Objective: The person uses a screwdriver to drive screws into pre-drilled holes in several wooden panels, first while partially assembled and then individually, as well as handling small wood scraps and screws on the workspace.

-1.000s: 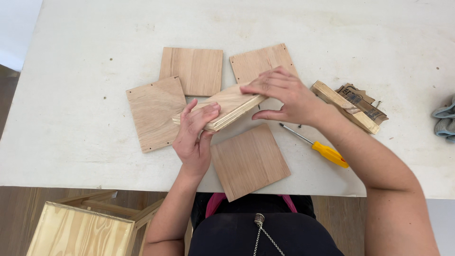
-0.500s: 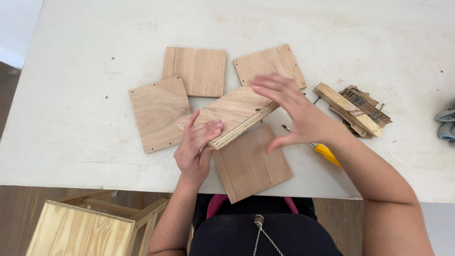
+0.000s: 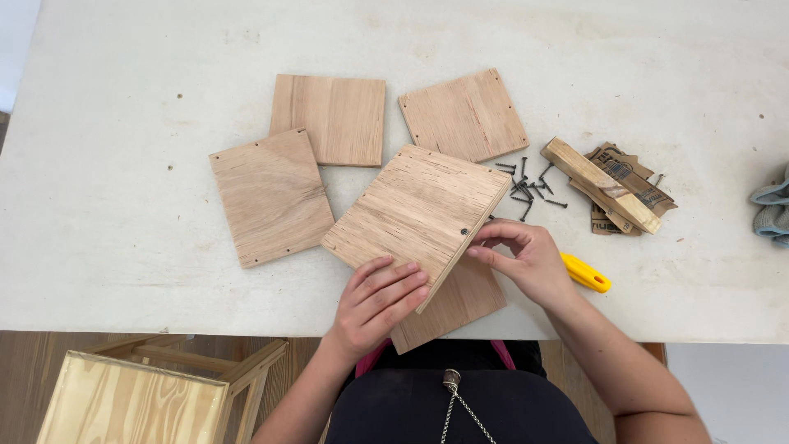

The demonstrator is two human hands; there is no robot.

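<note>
My left hand (image 3: 376, 302) presses flat on the near corner of a tilted square plywood panel (image 3: 415, 210), which lies across another panel (image 3: 457, 308) at the table's front edge. My right hand (image 3: 526, 259) pinches the tilted panel's right edge, close to a dark screw (image 3: 464, 232) set in its corner. Under my right hand pokes out the yellow handle of a screwdriver (image 3: 588, 275). A pile of loose dark screws (image 3: 526, 185) lies just beyond my right hand.
Three more plywood squares lie on the white table (image 3: 123, 123): one at left (image 3: 269, 197), one behind it (image 3: 329, 119), one at back right (image 3: 464, 115). A wood strip (image 3: 600, 185) rests on brown paper packaging (image 3: 629, 185). Grey cloth (image 3: 772, 210) sits at right; a wooden stool (image 3: 131, 399) below.
The panel went from standing on edge to lying nearly flat, face up. My right hand came off its top and drew back to its right edge, uncovering the screws.
</note>
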